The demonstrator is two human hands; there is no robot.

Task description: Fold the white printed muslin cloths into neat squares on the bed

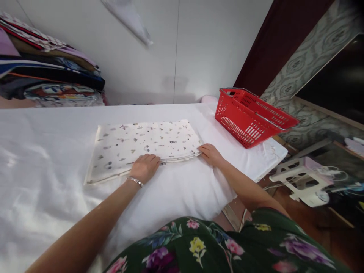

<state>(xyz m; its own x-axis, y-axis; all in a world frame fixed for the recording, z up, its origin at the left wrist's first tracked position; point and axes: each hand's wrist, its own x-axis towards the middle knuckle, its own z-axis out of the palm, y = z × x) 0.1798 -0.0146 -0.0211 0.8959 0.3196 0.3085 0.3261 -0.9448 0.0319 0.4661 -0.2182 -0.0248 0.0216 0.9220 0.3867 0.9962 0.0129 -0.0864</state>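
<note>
A white folded cloth [148, 141] with small scattered prints lies flat on the white-covered table [182, 189], its layers showing along the near edge. My left hand [145, 167], with a silver bracelet at the wrist, is closed on the middle of that near edge, fingertips over the top layer. At the near right corner, my right hand [210, 153] pinches the layers between thumb and fingers. Both thumbs are mostly hidden.
A red plastic basket [241, 117] stands on the table at the back right. Stacked folded fabrics [54, 76] rise beyond the far left edge. A white stool [304, 178] with cables is on the floor at right. A pale wall [204, 49] closes off the back.
</note>
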